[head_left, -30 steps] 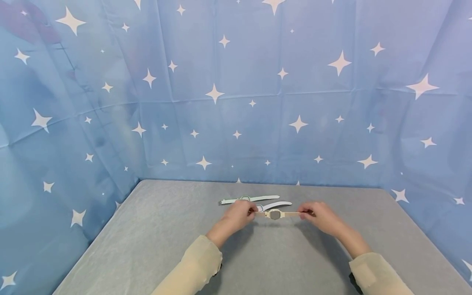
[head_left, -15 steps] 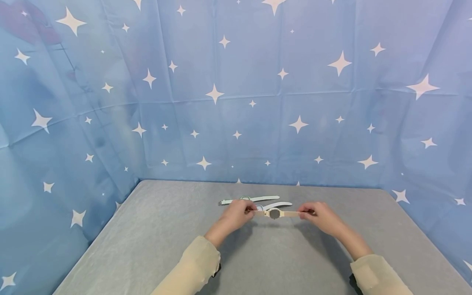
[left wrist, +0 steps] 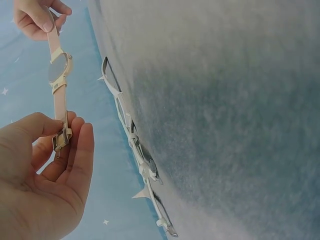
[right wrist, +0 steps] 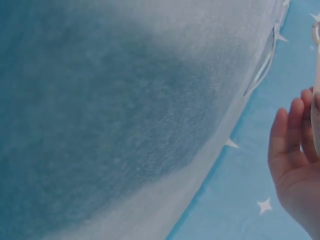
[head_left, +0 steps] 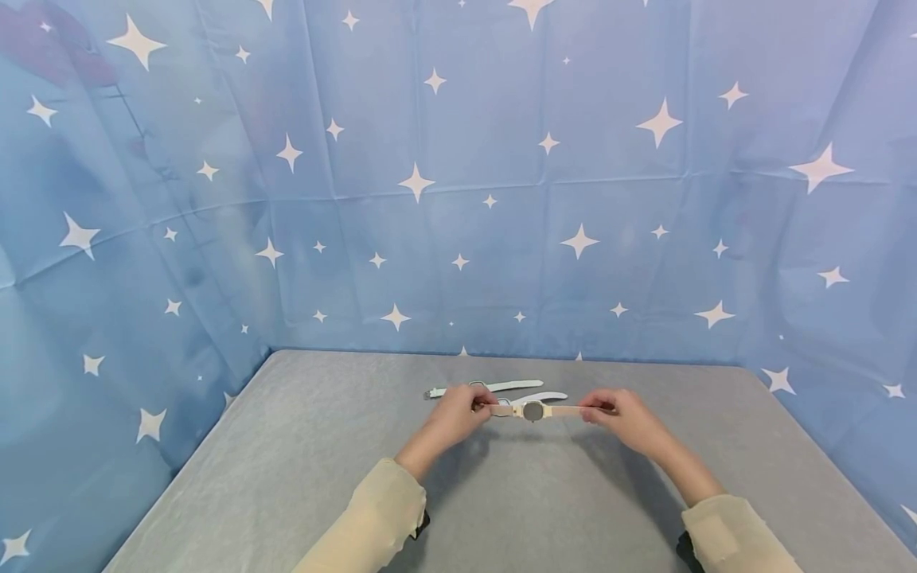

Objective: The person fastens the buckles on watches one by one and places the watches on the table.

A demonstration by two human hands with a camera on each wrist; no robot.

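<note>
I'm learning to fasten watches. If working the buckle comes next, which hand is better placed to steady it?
Probably the left hand: it holds the watch right at the buckle, as the left wrist view shows, while the right hand pinches the strap toward its opposite end.

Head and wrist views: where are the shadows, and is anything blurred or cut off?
Head: soft shadows on the grey table. Left wrist: a broad dark patch across the table; the watch fairly clear. Right wrist: bluish cast, table surface soft and hazy, the watch and right hand cut off by the picture's right edge.
</note>
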